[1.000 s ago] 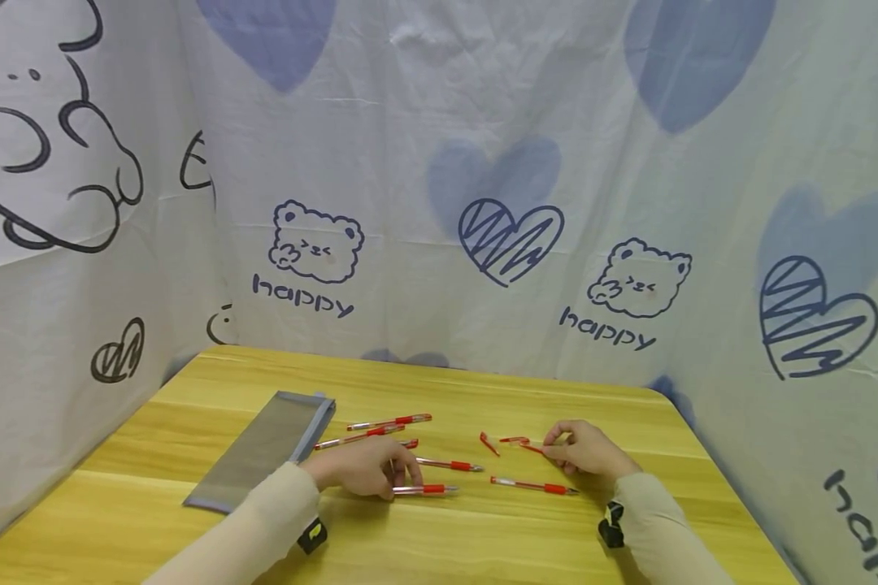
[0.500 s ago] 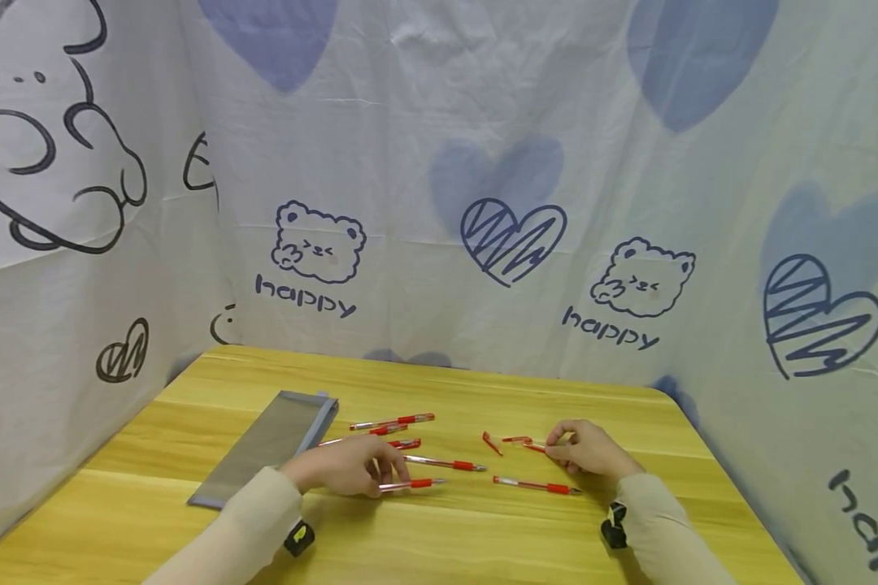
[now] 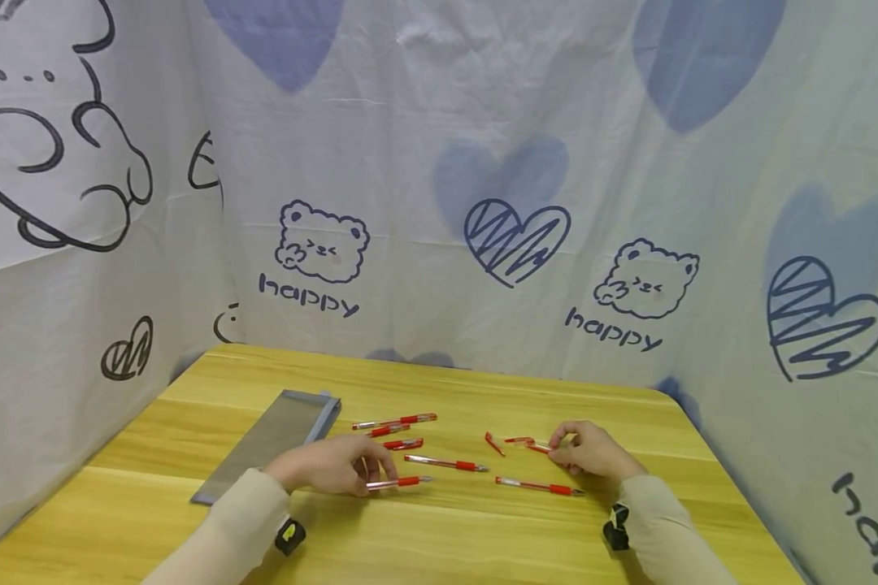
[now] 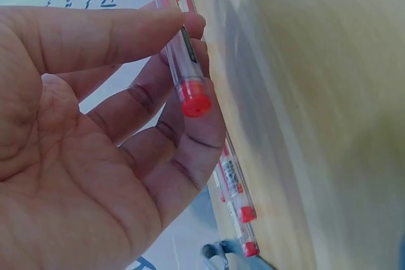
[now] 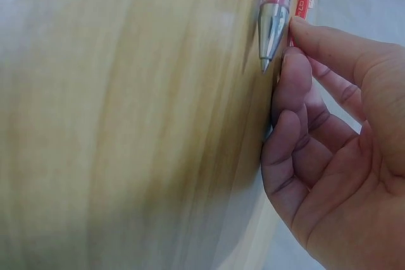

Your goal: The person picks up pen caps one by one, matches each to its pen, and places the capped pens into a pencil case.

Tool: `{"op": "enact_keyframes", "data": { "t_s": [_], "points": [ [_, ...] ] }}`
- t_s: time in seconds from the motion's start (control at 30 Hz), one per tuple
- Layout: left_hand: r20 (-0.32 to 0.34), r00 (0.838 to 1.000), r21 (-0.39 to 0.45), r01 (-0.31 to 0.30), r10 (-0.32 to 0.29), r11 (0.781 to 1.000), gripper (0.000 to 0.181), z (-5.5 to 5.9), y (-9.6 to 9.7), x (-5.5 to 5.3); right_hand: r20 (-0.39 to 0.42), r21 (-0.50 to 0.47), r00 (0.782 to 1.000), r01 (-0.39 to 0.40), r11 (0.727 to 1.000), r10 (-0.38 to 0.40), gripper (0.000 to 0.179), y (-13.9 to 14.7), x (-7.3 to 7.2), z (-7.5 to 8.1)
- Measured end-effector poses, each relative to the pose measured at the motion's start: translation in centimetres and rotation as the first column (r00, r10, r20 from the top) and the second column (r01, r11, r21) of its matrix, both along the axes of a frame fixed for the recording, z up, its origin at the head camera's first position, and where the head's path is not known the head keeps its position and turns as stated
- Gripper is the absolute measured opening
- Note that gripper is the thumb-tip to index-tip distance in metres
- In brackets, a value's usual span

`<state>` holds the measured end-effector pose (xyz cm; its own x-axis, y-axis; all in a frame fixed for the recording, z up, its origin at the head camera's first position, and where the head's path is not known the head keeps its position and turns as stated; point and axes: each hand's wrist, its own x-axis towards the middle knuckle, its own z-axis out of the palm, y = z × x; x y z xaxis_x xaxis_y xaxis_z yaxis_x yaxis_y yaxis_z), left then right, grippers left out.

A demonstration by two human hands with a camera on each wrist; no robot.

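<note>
My left hand (image 3: 336,465) pinches a red gel pen (image 3: 404,482) between thumb and fingers, its bare metal tip pointing right. In the left wrist view the red end plug of this pen (image 4: 193,96) faces the camera, and the pen is off the table. At the right, my right hand (image 3: 593,451) pinches the end of a red pen cap (image 3: 537,446) with thumb and forefinger, low over the table. Two more red caps (image 3: 494,444) lie just left of it. An uncapped red pen (image 3: 539,487) lies in front of that hand; its tip (image 5: 272,26) shows in the right wrist view.
Several red pens (image 3: 446,463) lie around the middle of the wooden table (image 3: 439,540). A grey mesh pouch (image 3: 263,443) lies flat at the left, partly behind the left arm. Printed white cloth (image 3: 410,162) hangs behind and at both sides.
My left hand has drawn the pen leftward, away from the pens in the middle. My right hand keeps its place at the cap. The head view has shifted slightly.
</note>
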<state>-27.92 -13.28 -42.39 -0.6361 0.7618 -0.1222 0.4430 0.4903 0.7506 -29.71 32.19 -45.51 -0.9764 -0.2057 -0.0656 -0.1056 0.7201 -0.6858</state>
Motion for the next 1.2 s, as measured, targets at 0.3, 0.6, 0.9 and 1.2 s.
{"op": "enact_keyframes", "data": {
  "t_s": [0.3, 0.6, 0.9, 1.2],
  "points": [
    [-0.059, 0.998, -0.030, -0.021, 0.019, 0.999, 0.036, 0.3, -1.1, -0.4, -0.014, -0.003, 1.000, -0.007, 1.000, 0.007, 0.012, 0.1, 0.0, -0.4],
    [-0.077, 0.995, -0.049, -0.073, 0.070, 0.996, 0.043, 0.9, -2.0, -0.6, -0.061, 0.013, 0.998, 0.000, 1.000, 0.000, 0.013, 0.4, -0.2, -1.1],
    [-0.054, 0.994, -0.038, -0.096, 0.094, 0.995, 0.041, 1.6, -2.4, -0.4, -0.066, 0.021, 0.997, 0.039, 0.999, -0.037, 0.017, 0.6, 0.1, -0.9],
    [-0.030, 0.993, 0.003, -0.112, 0.112, 0.994, 0.045, 2.1, -2.6, -0.2, -0.087, -0.029, 0.996, 0.032, 0.999, -0.035, 0.017, 0.3, 1.3, 0.3]
  ]
}}
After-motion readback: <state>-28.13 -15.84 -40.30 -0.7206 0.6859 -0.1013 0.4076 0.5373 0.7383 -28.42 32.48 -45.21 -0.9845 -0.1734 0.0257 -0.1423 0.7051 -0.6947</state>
